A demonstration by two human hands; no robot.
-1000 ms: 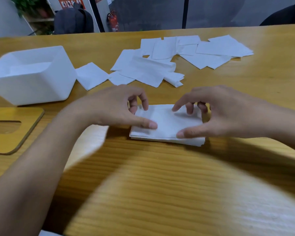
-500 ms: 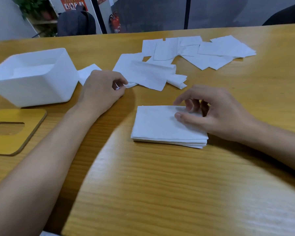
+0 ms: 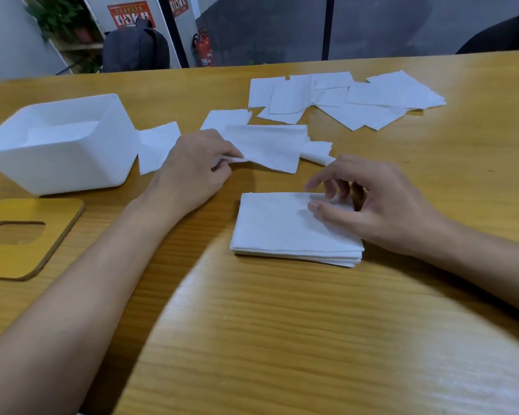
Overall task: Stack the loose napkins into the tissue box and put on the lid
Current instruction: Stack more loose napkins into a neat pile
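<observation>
The napkin stack (image 3: 294, 229) lies near the middle of the table (image 3: 282, 339), with the right hand (image 3: 381, 205) resting its thumb on top, fingers loosely curled. Just beyond it, the left hand (image 3: 189, 172) pinches a loose napkin (image 3: 267, 146). The open tissue box (image 3: 57, 163) and its lid (image 3: 27, 259) sit to the left

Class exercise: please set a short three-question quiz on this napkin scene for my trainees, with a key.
1. True or false: the lid lies on the table, off the tissue box.
2. The left hand pinches: A) a loose napkin, B) the lid, C) the tissue box.
3. Fill in: the right hand rests its thumb on the ____ of napkins.
Key: 1 true; 2 A; 3 stack.
</observation>
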